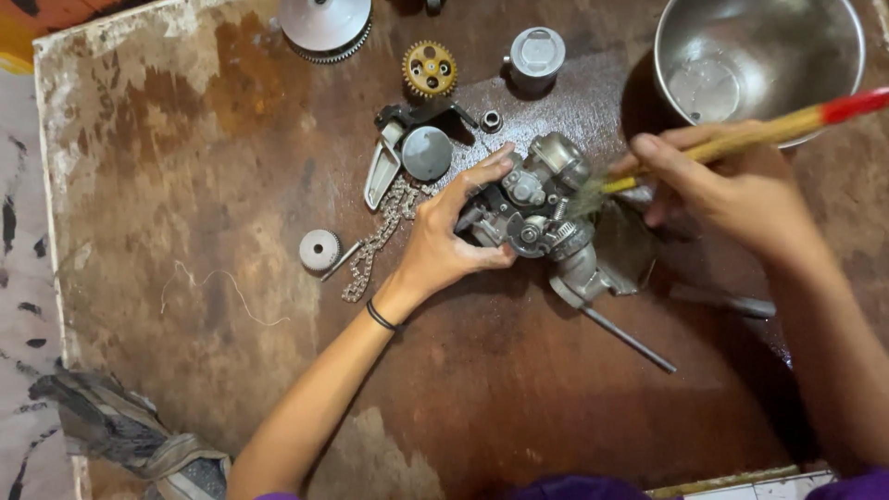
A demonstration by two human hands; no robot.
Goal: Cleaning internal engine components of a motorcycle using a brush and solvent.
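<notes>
Grey metal carburettor (542, 208) sits at desk centre, slightly right, lying on a dark oily patch. Left hand (444, 236) steadies it from the left, fingers (486, 167) spread wide over its top and side, thumb tucked under the near edge. Right hand (732, 190) comes in from the right, fingers closed round a brush (741, 137) with a yellow wooden handle and red end; bristles meet the carburettor's right side, blurred there, so exact contact point is unclear.

Desk (185, 139) is worn brown board, stained and scuffed, pale and chipped along the left and top edges. A thin metal rod (630, 341) runs out from under the carburettor toward the near right.

Left of the hand: a loose chain (380, 241) lying in a line, a small round grey part (319, 250) beside it, a grey disc (427, 153) just above. Further back: a yellow toothed gear (430, 68), a small cylindrical piston-like part (536, 56), a large round metal piece (325, 26) at the top edge. Steel bowl (759, 56) at top right, behind the brush handle.

Lower left, off the desk, a worn shoe (176, 463) on patterned floor.
</notes>
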